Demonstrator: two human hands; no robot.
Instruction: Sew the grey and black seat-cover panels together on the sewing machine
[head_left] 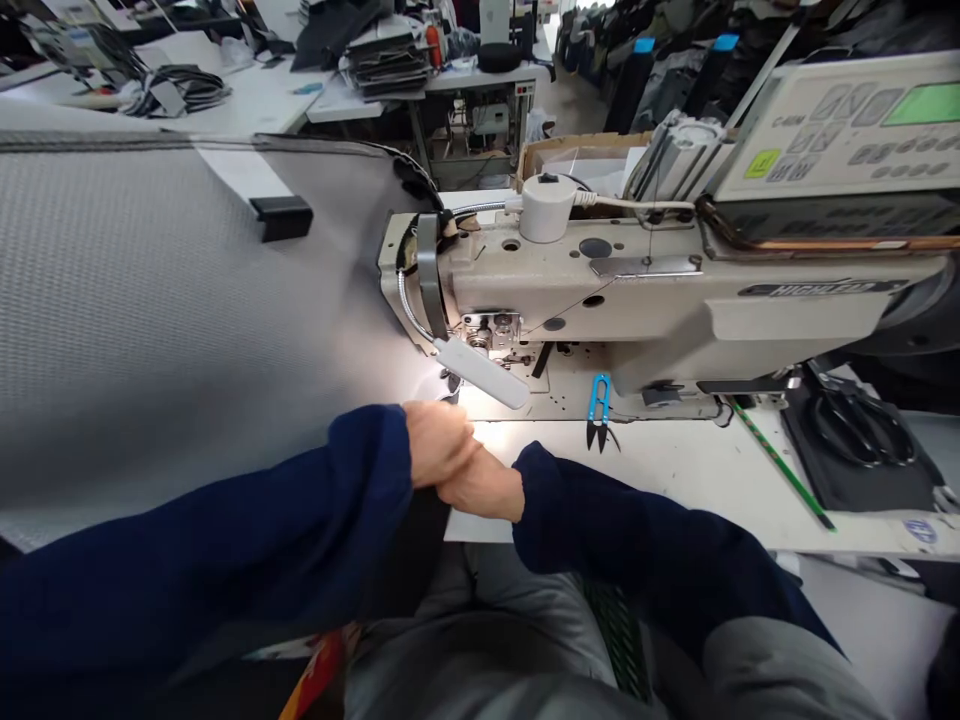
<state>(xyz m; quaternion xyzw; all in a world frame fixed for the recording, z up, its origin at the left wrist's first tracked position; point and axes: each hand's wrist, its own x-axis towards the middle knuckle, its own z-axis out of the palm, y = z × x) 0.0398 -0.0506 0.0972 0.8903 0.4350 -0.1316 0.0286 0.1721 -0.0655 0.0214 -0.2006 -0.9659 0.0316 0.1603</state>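
— Head view: where are your hands?

— Your left hand (439, 442) and right hand (480, 487) meet at the front edge of the table (675, 470), touching each other, just in front of the sewing machine (637, 290). Both sit at the edge of the grey fabric (165, 300), which spreads over the table's left side up to the machine's needle end.

— Are your fingers clamped on the fabric?

— Your left fingers look curled together, but the glare from the lamp (484, 372) hides what they pinch; your right fingers I cannot tell.

— What else lies near?

— Blue thread snips (598, 400) lie just right of your hands at the machine's base; black scissors (862, 430) rest toward the table's right edge — well apart.
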